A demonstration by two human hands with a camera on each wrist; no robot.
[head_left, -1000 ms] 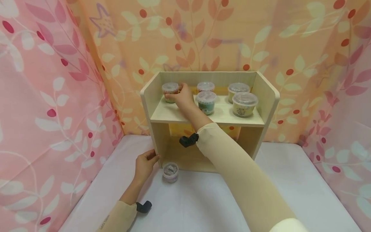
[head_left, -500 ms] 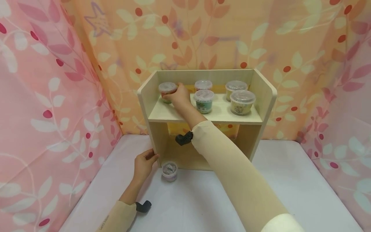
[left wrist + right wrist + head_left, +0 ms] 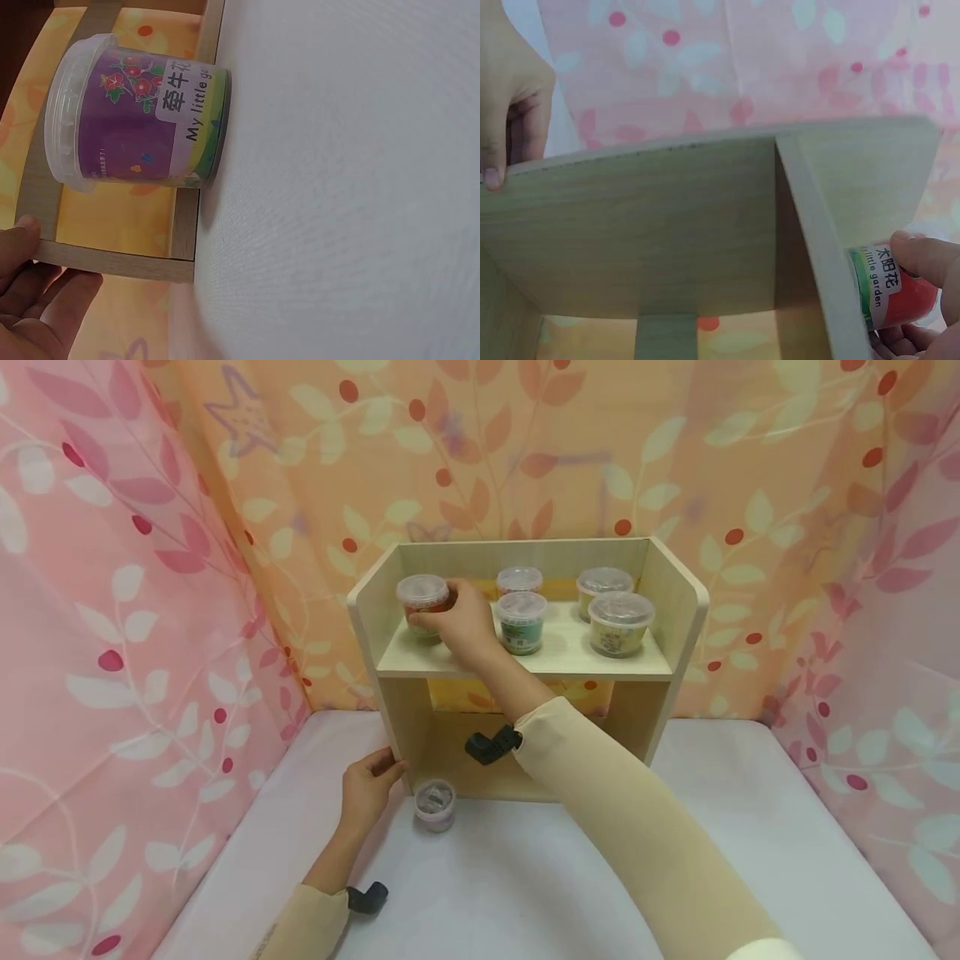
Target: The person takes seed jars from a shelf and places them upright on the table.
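My right hand point(image 3: 468, 625) grips a small clear-lidded tub with a red label point(image 3: 425, 608) at the left end of the upper shelf. In the right wrist view, thumb and fingers lie around this red tub point(image 3: 896, 289), whose label reads "little garden". Low at the left, my left hand point(image 3: 367, 792) pinches the front edge of the wooden shelf unit's left side panel point(image 3: 386, 727). The left wrist view has the thumb on one face of that panel point(image 3: 120, 261) and fingers on the other. A purple-labelled tub point(image 3: 131, 116) stands upright on the table near this hand.
A teal tub point(image 3: 521, 628) stands before a red-labelled tub point(image 3: 519, 580) mid-shelf. At the right are two wider yellowish tubs, one in front point(image 3: 621, 628), one behind point(image 3: 603, 583). The white-covered table point(image 3: 525, 877) extends before the unit; patterned curtains hang around it.
My right hand has drawn the red tub slightly forward, towards the upper shelf's front edge. The left hand keeps its hold on the side panel. The whole head view has shifted a little.
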